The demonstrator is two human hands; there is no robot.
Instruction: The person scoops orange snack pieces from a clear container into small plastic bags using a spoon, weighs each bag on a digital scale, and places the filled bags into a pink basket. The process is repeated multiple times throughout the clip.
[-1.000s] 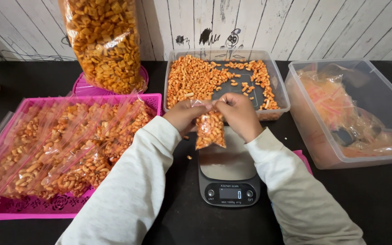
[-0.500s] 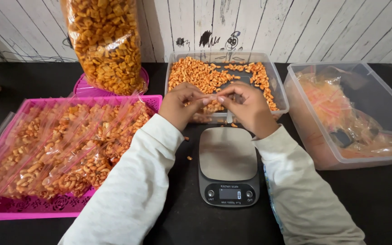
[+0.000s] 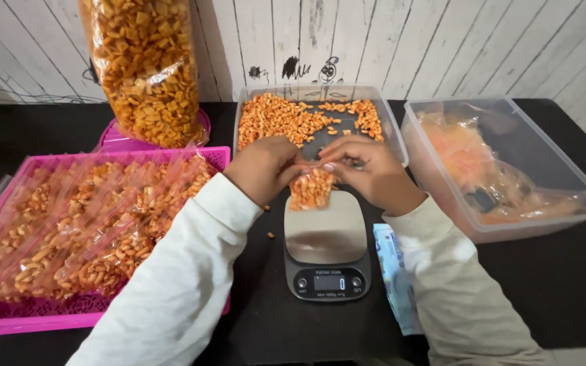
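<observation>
While both hands meet above the scale (image 3: 327, 247), they pinch the top edge of a small bag (image 3: 311, 188) of orange snacks between them. Left hand (image 3: 264, 169): fingers pressed together on the bag's upper left corner. Right hand (image 3: 367, 169): fingers curled, grip pinching the upper right of the same bag top. Bag hangs down from the hands, its lower end just over the far edge of the scale's steel plate; cannot tell if it touches the plate. Scale sits on the black worktop (image 3: 557, 285), display facing the person.

Just behind the hands, a clear tub (image 3: 386, 118) with loose orange snacks spread over its floor, thicker on the left side. Right of it, a bigger clear bin (image 3: 578, 196) holding crumpled clear plastic with orange tint. Left of the scale, a pink tray (image 3: 103, 315) packed with many filled small bags, lying flat and overlapping. Behind the tray, a large clear sack (image 3: 144, 68) of the same snacks stands upright on a pink lid or dish (image 3: 113, 139), against the white plank wall (image 3: 442, 47).

A few stray crumbs (image 3: 270, 235) lie on the worktop between the left sleeve and the scale. A light blue packet (image 3: 393, 271) lies flat just right of the scale, partly under the right sleeve (image 3: 462, 298). Both sleeves are pale, cream-coloured. Left sleeve (image 3: 178, 278) overlaps the tray's near right corner.
</observation>
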